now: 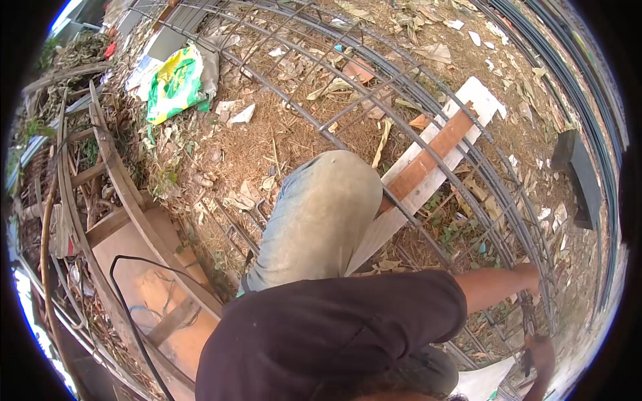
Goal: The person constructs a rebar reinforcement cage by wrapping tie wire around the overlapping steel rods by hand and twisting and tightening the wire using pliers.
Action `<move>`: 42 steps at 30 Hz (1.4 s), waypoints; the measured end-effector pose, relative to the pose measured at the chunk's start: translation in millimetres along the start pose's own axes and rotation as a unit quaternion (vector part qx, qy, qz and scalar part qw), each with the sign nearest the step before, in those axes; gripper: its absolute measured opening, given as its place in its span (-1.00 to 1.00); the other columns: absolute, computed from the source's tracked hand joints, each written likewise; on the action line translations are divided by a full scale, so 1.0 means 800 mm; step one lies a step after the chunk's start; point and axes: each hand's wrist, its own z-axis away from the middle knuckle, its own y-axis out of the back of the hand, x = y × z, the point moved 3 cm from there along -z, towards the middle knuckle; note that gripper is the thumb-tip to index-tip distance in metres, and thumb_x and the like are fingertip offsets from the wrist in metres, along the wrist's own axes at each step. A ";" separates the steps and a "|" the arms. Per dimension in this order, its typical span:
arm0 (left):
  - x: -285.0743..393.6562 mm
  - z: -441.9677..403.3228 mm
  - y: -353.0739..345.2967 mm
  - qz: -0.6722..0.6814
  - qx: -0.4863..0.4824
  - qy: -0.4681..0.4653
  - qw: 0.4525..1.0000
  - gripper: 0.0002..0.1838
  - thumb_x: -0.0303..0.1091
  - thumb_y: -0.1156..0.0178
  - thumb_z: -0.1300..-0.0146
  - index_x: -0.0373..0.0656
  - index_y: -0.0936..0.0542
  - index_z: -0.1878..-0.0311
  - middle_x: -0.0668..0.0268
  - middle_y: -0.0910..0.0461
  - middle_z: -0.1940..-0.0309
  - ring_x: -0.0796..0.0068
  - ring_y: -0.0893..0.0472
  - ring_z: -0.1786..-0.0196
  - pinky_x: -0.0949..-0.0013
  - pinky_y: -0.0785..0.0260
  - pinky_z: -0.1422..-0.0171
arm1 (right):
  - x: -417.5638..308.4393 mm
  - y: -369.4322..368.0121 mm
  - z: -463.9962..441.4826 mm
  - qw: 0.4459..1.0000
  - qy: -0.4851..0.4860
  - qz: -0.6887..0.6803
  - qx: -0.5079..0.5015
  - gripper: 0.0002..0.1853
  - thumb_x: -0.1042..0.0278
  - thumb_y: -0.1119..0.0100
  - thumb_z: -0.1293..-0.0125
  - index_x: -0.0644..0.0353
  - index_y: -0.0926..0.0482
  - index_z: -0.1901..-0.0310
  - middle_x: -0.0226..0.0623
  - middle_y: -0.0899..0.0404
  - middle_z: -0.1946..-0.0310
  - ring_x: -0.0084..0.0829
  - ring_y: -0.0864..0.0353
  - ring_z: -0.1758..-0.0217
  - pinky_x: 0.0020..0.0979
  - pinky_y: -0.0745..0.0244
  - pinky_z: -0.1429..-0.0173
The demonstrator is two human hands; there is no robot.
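Note:
A long rebar cage (414, 137) of thin steel bars and square ties curves from the top down to the lower right. My left hand (527, 277) is closed at the cage's outer bars; its fingertips are partly hidden, and what they pinch is too small to make out. Just below it, my right hand (540, 353) grips the handles of dark pincers (528, 317), whose jaws point up toward the left hand among the bars. My bent knee (328, 200) in dusty jeans is beside the cage.
A pale board (476, 100) with a brown plank (428, 157) lies across under the cage. Long dark bars (588, 80) run along the right, near a grey angled block (576, 177). Old timber frames (120, 160) and a green-yellow sack (175, 83) lie left on littered soil.

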 end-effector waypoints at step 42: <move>0.044 0.114 0.053 -0.037 0.183 -0.177 0.966 -0.43 0.08 -0.44 -0.22 -0.36 -0.70 0.11 -0.06 -0.71 0.14 -0.11 -0.68 -0.03 -0.11 -0.51 -0.15 | -0.076 -0.029 0.067 0.893 0.096 0.327 0.295 -0.66 0.39 -0.36 -0.22 0.33 -0.55 0.02 -0.03 -0.73 0.20 -0.10 -0.79 0.11 -0.14 -0.71 0.07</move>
